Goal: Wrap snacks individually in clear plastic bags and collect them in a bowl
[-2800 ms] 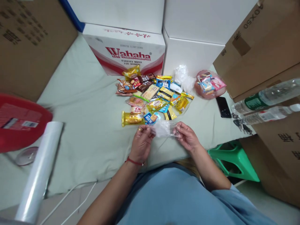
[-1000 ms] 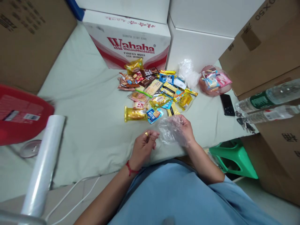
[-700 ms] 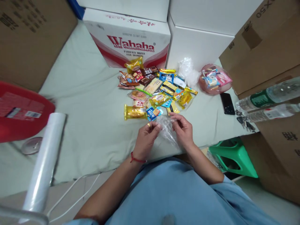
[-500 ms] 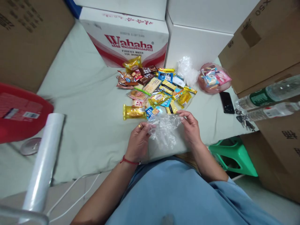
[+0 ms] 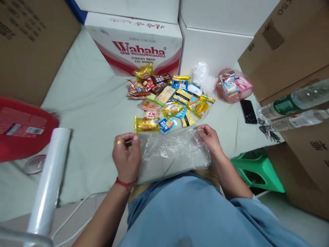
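Note:
A thin clear plastic bag [image 5: 172,152] is stretched flat and wide between my two hands, just above the near edge of a pale green cloth-covered surface [image 5: 95,113]. My left hand [image 5: 126,156] pinches its left top corner, fingers closed. My right hand [image 5: 209,137] pinches the right top corner the same way. Just beyond the bag lies a heap of several small wrapped snacks [image 5: 167,99], with a gold packet [image 5: 145,124] and a blue packet [image 5: 166,125] nearest.
A Wahaha carton [image 5: 138,51] and white boxes stand behind the snacks, brown cartons at both sides. A pink bag of snacks [image 5: 231,87], crumpled clear bags [image 5: 203,79], a phone [image 5: 248,111], keys and two water bottles [image 5: 293,103] lie right. A plastic-film roll [image 5: 48,181] and red lid [image 5: 23,127] sit left; a green stool [image 5: 257,169] below right.
The crumpled bag, briefly in my right hand alone, was taken by both hands and pulled apart. My left hand moved left, and the bag is now spread flat and wide.

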Available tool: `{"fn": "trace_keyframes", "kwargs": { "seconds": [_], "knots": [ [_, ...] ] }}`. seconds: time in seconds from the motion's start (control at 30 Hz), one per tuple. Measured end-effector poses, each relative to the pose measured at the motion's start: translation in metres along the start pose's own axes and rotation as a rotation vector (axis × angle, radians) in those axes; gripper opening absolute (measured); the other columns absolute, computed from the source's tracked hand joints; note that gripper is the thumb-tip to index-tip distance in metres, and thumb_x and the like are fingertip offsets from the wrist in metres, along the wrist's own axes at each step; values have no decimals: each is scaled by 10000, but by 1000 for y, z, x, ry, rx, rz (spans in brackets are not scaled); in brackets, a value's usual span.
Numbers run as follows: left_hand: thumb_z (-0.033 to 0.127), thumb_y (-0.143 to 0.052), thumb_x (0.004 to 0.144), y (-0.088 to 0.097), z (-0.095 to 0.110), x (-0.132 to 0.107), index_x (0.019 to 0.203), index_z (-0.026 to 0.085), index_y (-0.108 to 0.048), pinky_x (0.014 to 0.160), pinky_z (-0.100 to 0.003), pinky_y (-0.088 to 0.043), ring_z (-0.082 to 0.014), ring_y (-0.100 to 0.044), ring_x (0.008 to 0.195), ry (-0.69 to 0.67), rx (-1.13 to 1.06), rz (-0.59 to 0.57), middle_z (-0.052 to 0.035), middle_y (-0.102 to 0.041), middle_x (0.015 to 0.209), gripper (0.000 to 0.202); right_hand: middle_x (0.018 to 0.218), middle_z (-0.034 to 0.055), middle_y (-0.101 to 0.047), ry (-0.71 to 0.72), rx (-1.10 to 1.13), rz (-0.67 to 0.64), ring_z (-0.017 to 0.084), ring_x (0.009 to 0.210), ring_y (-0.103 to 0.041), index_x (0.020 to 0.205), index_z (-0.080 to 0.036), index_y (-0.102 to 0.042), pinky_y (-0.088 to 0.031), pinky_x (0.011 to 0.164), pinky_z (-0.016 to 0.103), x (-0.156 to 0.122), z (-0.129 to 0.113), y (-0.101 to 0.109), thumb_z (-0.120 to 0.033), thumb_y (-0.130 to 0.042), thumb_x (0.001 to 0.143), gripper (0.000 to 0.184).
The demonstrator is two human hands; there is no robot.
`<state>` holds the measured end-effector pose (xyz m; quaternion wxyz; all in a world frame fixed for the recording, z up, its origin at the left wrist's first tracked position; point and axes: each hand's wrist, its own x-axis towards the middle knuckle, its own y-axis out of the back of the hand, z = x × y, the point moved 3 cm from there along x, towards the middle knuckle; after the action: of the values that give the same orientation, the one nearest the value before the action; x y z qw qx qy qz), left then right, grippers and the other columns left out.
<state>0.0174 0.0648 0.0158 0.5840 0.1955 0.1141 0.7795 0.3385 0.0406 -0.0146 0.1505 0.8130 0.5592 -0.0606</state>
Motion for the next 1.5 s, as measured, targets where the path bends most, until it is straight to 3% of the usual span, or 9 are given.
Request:
{"fn": "trace_keyframes", "kwargs": {
  "seconds": [0.13, 0.27, 0.4, 0.63, 0.8, 0.87, 1.07, 1.23, 1.5],
  "knots": [
    [541, -737, 857, -8, 44, -32, 1218, 277, -625, 1135, -520, -439, -317, -613, 1275, -721, 16, -196, -108, -676, 1288, 462, 625, -43, -590, 6, 32, 11, 141, 471, -518, 861, -249, -614, -379, 459, 277, -2, -8, -4, -465, -728, 776, 258],
    [481, -796, 832, -42, 45, -31, 1372, 313, -615, 1263, -597, -229, -355, -518, 1434, -863, 231, -485, -111, -651, 1433, 593, 603, -46, -585, 43, 40, -2, 136, 445, -495, 851, -246, -612, -369, 446, 278, -2, -18, -4, -463, -739, 775, 262],
    [324, -640, 942, -55, 36, -11, 1048, 264, -759, 1157, -553, -359, -308, -656, 1191, -738, 256, -668, -79, -771, 990, 170, 579, -48, -573, 58, -57, -67, 126, 459, -459, 843, -234, -643, -354, 464, 273, 3, -24, 10, -461, -734, 789, 251],
    [493, -479, 986, -39, 42, -11, 651, 222, -632, 657, -283, -457, -159, -582, 616, -175, -26, -834, -33, -652, 640, 458, 730, -14, -639, 107, -198, -310, 135, 649, -506, 927, -183, -740, -405, 613, 274, 35, -45, 39, -442, -772, 738, 322],
    [478, -569, 867, -50, 8, -21, 613, 240, -574, 482, -280, -416, -162, -504, 451, 437, -272, -512, 8, -550, 483, 348, 1075, 69, -689, 423, -298, 291, 214, 948, -604, 1034, -229, -704, -513, 817, 350, 32, -67, 52, -450, -738, 817, 312],
    [472, -560, 860, -55, -2, -25, 611, 248, -557, 445, -281, -403, -156, -474, 413, 552, -326, -425, 22, -502, 459, 335, 1006, 65, -686, 443, -292, 340, 212, 907, -616, 988, -236, -686, -523, 776, 340, 16, -62, 45, -522, -681, 902, 299],
    [632, -549, 895, -58, -1, -36, 640, 248, -559, 438, -298, -423, -160, -495, 433, 643, -342, -351, 6, -535, 508, 461, 759, 33, -666, -38, -81, -197, 184, 675, -618, 859, -228, -671, -503, 549, 292, -24, -4, -17, -778, -591, 888, 557],
    [811, -394, 904, -63, 5, -42, 620, 246, -579, 396, -309, -351, -161, -443, 374, 575, -267, -444, 9, -470, 446, 658, 841, -15, -693, -54, 82, -251, 154, 711, -629, 1154, -253, -638, -519, 617, 267, -28, 4, -57, -508, -908, 669, 611],
    [904, -366, 832, -48, -8, -22, 591, 222, -595, 342, -267, -177, -102, -252, 313, 739, -342, -551, 49, -318, 385, 759, 653, -47, -623, -143, 229, -286, 112, 561, -506, 881, -214, -698, -385, 501, 227, -19, 0, -28, -474, -894, 633, 409]
  ]
}}
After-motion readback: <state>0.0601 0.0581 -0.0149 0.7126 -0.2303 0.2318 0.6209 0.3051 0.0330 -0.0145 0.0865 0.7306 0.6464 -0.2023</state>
